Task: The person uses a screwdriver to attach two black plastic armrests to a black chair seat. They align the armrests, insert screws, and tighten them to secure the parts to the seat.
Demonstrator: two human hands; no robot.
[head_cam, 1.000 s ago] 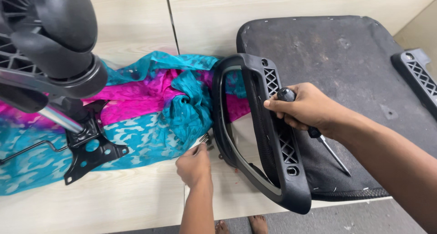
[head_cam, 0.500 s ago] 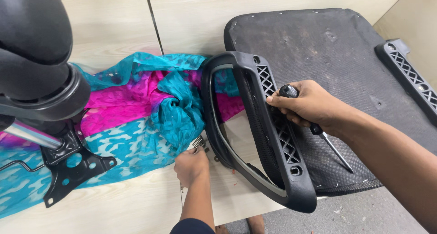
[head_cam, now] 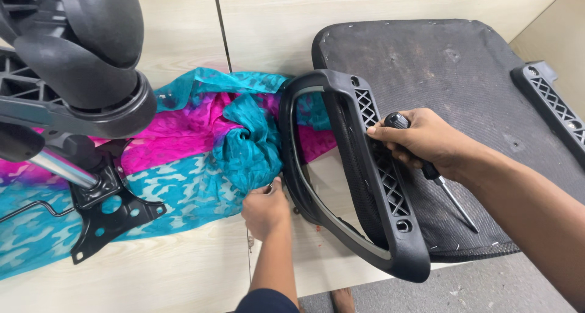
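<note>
While the right hand [head_cam: 420,139] grips armrest [head_cam: 365,167] and screwdriver [head_cam: 426,167], the left hand [head_cam: 265,209] pinches cloth [head_cam: 201,161].

A pale wood-grain table [head_cam: 183,270] carries a crumpled teal-and-pink cloth [head_cam: 201,148], a dark seat cushion [head_cam: 451,69] turned underside up, and a black metal bracket [head_cam: 109,215].

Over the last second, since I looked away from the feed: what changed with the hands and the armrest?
Very little. The left hand crept slightly toward the armrest, pinching something small at the cloth's edge. The view swung, so everything shifts in frame. Unchanged: the right hand grips the armrest and a screwdriver together, the armrest stands on edge against the seat pad, and the chair base lies on the cloth.
</note>
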